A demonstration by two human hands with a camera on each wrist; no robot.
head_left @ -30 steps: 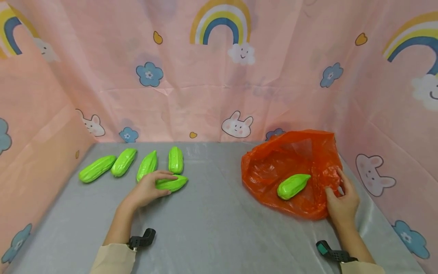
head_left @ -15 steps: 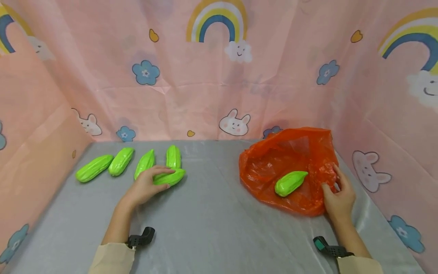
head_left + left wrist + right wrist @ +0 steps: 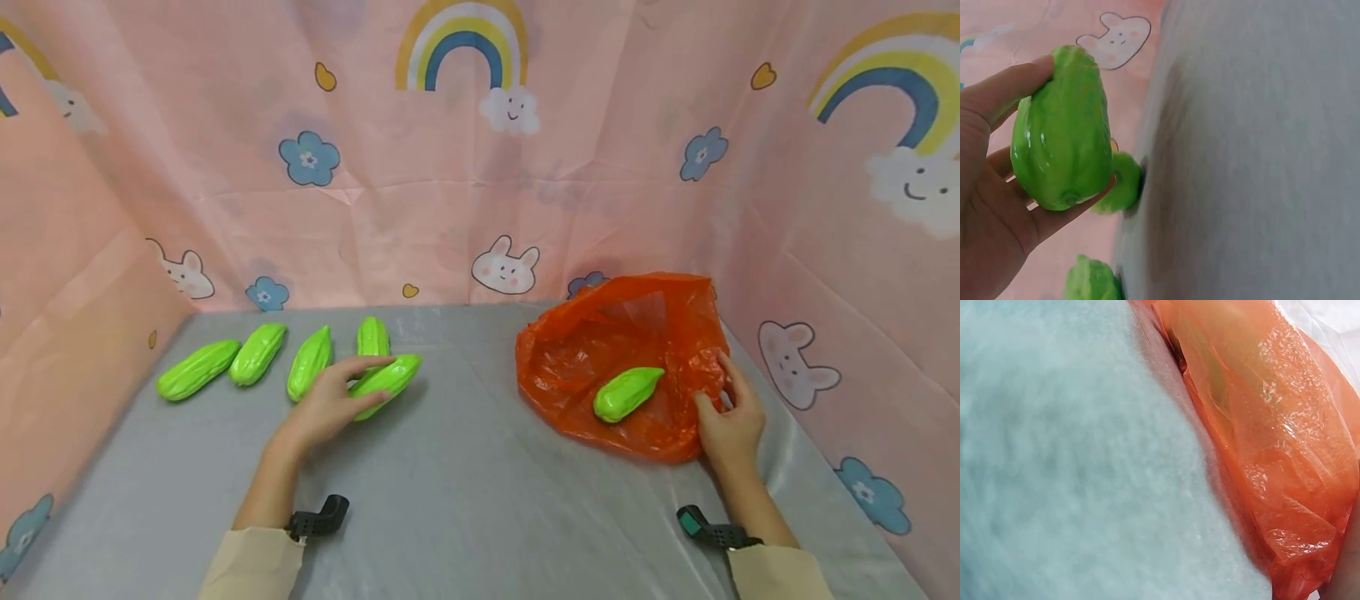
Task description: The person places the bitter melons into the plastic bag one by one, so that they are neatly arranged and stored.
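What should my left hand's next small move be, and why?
Probably carry the held green vegetable toward the orange bag: your left hand holds it raised, your right hand holds the open bag's side, and another green vegetable lies inside.

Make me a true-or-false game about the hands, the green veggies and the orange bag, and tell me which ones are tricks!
1. The left hand holds a green vegetable. True.

2. A second green vegetable lies inside the orange bag. True.

3. Both hands are holding vegetables. False: the right hand grips the edge of the orange bag.

4. Four more green vegetables lie on the gray table. True.

5. The orange bag sits on the left half of the gray table. False: it sits on the right half.
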